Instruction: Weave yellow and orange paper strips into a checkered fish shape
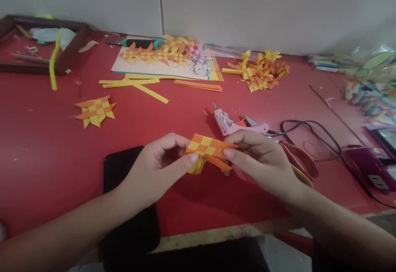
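Note:
Between my two hands I hold a woven paper fish (206, 146) in an orange and yellow checker pattern, raised above the red table. My left hand (163, 160) pinches its left end, thumb on the front face. With thumb and fingers, my right hand (258, 156) grips the orange strip ends on its right side. Yellow strip ends hang below the left thumb. A finished-looking woven fish (96, 110) with a small eye lies on the table to the left. Just beyond my right hand lies a pink glue gun (235, 123).
Yellow strips (136, 83) and orange strips (198, 85) lie beyond my hands. Scraps form a pile (262, 72) farther right. Several woven pieces rest on paper sheets (148, 71). Red-handled scissors (300, 160), a black cord (328, 132) and a black phone-like slab (123, 165) are near my hands.

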{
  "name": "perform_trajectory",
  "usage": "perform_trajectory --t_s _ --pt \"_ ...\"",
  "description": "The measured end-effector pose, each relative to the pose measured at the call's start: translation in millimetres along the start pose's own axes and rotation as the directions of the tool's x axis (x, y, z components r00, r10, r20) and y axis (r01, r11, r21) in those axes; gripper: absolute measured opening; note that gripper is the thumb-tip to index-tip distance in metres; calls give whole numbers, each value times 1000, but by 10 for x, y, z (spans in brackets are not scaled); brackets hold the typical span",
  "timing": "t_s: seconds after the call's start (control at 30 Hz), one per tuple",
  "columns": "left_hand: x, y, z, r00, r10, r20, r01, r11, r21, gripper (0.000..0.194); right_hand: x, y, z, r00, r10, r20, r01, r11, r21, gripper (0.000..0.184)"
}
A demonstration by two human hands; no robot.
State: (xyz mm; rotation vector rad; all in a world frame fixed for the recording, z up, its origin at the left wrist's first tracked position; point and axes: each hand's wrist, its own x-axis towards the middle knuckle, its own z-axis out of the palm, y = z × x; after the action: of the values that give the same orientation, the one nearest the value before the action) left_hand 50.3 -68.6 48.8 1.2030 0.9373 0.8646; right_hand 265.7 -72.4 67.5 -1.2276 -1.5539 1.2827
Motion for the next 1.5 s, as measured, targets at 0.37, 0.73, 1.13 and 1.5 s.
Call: perform_trajectory --t_s 0.37,0.73,1.13,1.5 --pt "-3 -6 -45 924 328 -195 -276 928 251 20 -30 43 -117 752 -653 87 581 595 -555 28" --pt "-14 -34 -56 957 271 -99 -240 939 248 8 -59 -4 -85 825 -563 51 512 706 -489 25" --pt "-15 -5 2 985 -107 135 108 994 2 22 -71 60 -56 989 -137 47 143 976 -164 24" --pt "-7 -18 -8 971 -148 190 161 985 -56 17 -4 60 11 997 65 42 -66 998 14 21"
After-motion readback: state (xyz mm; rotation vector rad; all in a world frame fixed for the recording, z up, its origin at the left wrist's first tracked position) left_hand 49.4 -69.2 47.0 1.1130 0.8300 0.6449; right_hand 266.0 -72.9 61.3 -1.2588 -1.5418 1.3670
